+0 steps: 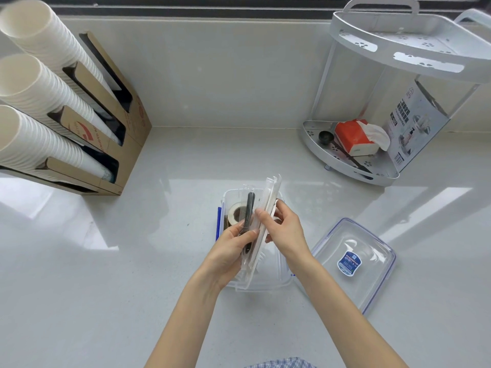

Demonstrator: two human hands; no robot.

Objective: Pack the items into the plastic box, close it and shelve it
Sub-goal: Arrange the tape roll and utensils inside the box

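Note:
A clear plastic box (285, 281) with blue clips stands open on the counter in front of me. A roll of tape (236, 212) lies inside it at the far end. Both hands hold a bundle of wrapped cutlery packets (261, 208) upright over the box; one packet shows a black utensil, the others white ones. My left hand (233, 251) grips the bundle's lower part. My right hand (281, 227) pinches the white packets from the right. The box's clear lid (372, 243) with a blue label lies flat on the counter to the right of the box.
A cardboard dispenser (127, 128) with three stacks of white paper cups stands at the left. A white two-tier corner shelf (385, 179) at the back right holds an orange tissue pack (353, 139), a black scoop and a printed carton on its lower tier.

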